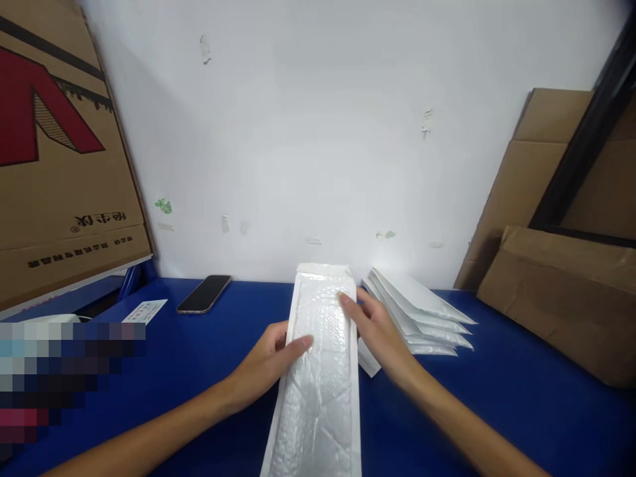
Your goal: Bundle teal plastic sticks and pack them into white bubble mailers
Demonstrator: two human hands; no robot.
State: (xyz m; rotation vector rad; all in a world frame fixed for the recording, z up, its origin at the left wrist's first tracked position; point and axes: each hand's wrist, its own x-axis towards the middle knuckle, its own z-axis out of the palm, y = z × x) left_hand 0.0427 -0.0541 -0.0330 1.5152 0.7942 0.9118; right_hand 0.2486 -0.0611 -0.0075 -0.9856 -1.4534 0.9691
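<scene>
A long white bubble mailer [322, 397] is held up in front of me, its narrow far end toward the wall and its near end running out of the bottom of the view. My left hand [278, 358] grips its left edge, thumb on top and fingers behind. Higher up on the right edge, my right hand [370, 321] holds it the same way, thumb lying on the shiny face. Several white padded mailers [422, 311] lie stacked on the table just beyond my right hand. A small part of another white piece shows under my right wrist.
The blue table [199, 358] meets a white wall [318, 146] at the back. A phone [205, 294] and a white printed card [145, 310] lie left. A large printed carton [64, 185] stands at the left, brown cardboard [566, 291] at the right. Pixelated blocks cover the lower left.
</scene>
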